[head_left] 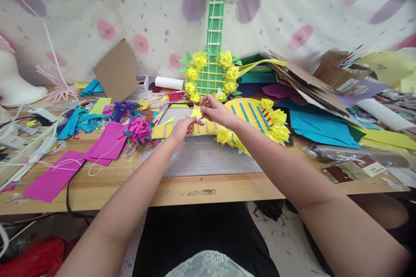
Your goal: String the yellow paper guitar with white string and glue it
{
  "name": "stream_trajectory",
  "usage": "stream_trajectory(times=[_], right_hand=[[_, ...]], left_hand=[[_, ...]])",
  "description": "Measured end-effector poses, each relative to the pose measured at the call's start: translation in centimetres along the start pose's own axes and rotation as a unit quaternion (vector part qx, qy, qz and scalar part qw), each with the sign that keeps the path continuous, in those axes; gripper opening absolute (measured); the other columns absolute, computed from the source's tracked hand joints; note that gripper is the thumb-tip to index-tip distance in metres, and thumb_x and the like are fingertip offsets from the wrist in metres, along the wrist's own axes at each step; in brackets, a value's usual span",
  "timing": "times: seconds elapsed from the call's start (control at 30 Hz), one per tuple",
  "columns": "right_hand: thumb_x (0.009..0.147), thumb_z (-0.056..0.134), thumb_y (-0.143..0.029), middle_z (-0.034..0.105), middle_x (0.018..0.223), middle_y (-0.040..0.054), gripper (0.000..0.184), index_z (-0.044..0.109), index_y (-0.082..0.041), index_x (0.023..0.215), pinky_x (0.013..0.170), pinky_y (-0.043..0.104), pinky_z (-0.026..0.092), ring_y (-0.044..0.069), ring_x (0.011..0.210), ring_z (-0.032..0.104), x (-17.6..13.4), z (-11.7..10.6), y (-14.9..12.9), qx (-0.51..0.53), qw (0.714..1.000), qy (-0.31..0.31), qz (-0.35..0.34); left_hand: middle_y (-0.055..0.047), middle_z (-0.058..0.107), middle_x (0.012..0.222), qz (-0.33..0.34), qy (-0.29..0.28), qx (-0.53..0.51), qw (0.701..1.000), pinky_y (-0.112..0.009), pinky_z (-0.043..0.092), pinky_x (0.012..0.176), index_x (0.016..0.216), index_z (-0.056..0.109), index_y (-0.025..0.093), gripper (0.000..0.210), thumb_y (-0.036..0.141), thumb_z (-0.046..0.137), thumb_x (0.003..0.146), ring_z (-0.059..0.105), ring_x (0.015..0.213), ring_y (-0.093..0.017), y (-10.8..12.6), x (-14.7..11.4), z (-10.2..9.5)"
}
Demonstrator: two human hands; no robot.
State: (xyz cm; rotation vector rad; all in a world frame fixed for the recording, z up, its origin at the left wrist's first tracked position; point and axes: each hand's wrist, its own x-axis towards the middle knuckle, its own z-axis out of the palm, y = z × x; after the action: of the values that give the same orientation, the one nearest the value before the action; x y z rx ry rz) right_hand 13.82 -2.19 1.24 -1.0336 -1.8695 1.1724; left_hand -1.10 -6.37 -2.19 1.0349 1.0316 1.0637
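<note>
A yellow paper guitar (pixel 241 108) lies on its side along a grey cutting mat (pixel 208 160), its neck pointing left. Blue and red strips and yellow paper flowers (pixel 277 122) decorate its body; pale purple strips cross the neck. Over the neck, my left hand (pixel 183 130) is closed in a pinch. My right hand (pixel 217 111), just up and right of it, also has its fingers pinched together, close to the left fingertips. Something small and thin shows between the fingertips, too fine to name. A small yellow paper piece (pixel 196 111) appears just behind them.
A green paper guitar (pixel 212 58) with yellow flowers stands against the curtain. Magenta sheets (pixel 108 140), a pink paper bow (pixel 139 129) and a blue glue gun (pixel 122 110) lie left. Blue paper (pixel 320 127) and stacked cardboard (pixel 305 75) crowd the right.
</note>
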Motion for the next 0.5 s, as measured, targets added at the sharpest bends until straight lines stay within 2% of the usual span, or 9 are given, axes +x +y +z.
stream_trajectory(times=[0.13, 0.27, 0.37, 0.43, 0.5], right_hand=[[0.075, 0.045, -0.014, 0.056, 0.063, -0.0041, 0.014, 0.039, -0.022, 0.085, 0.059, 0.024, 0.036, 0.011, 0.060, 0.050, 0.1, 0.0, 0.0, -0.112, 0.993, 0.039, -0.013], [0.078, 0.047, -0.019, 0.056, 0.059, -0.0054, 0.011, 0.041, -0.022, 0.086, 0.058, 0.024, 0.033, 0.011, 0.058, 0.048, 0.2, 0.1, -0.7, -0.170, 0.985, -0.006, -0.007], [0.074, 0.051, -0.018, 0.047, 0.052, -0.0084, 0.013, 0.041, -0.021, 0.082, 0.052, 0.023, 0.028, 0.009, 0.050, 0.040, 0.5, 0.5, -0.9, -0.113, 0.993, -0.004, 0.034], [0.069, 0.054, -0.014, 0.040, 0.051, -0.0096, 0.017, 0.041, -0.021, 0.077, 0.048, 0.021, 0.024, 0.007, 0.047, 0.034, 0.7, 0.8, -0.8, -0.018, 0.998, 0.008, 0.066], [0.064, 0.054, -0.010, 0.035, 0.049, -0.0101, 0.019, 0.040, -0.020, 0.073, 0.045, 0.021, 0.019, 0.005, 0.045, 0.028, 0.8, 1.0, -0.8, 0.111, 0.988, 0.007, 0.108]], left_hand=[[0.008, 0.021, 0.050, 0.013, 0.001, -0.022, 1.000, -0.017, 0.011, 0.040, 0.067, 0.058, 0.012, 0.031, 0.042, 0.067, 0.066, 0.018, 0.043, -0.003, 0.1, 0.2, 0.4], [0.007, 0.028, 0.049, 0.035, 0.027, 0.003, 0.999, -0.016, 0.014, 0.040, 0.066, 0.057, 0.013, 0.035, 0.046, 0.069, 0.064, 0.022, 0.044, -0.003, 0.2, 0.3, 0.4], [0.007, 0.029, 0.048, 0.037, 0.050, 0.023, 0.998, -0.016, 0.018, 0.040, 0.062, 0.054, 0.014, 0.037, 0.048, 0.068, 0.065, 0.024, 0.043, -0.003, 0.2, 0.4, 0.4], [0.007, 0.028, 0.049, 0.036, 0.050, 0.002, 0.998, -0.016, 0.017, 0.039, 0.058, 0.050, 0.014, 0.039, 0.047, 0.069, 0.066, 0.024, 0.043, -0.002, 0.1, 0.5, 0.4], [0.008, 0.027, 0.051, 0.036, 0.035, -0.045, 0.998, -0.016, 0.016, 0.038, 0.057, 0.045, 0.015, 0.040, 0.044, 0.072, 0.064, 0.023, 0.042, -0.002, 0.2, 0.5, 0.4]])
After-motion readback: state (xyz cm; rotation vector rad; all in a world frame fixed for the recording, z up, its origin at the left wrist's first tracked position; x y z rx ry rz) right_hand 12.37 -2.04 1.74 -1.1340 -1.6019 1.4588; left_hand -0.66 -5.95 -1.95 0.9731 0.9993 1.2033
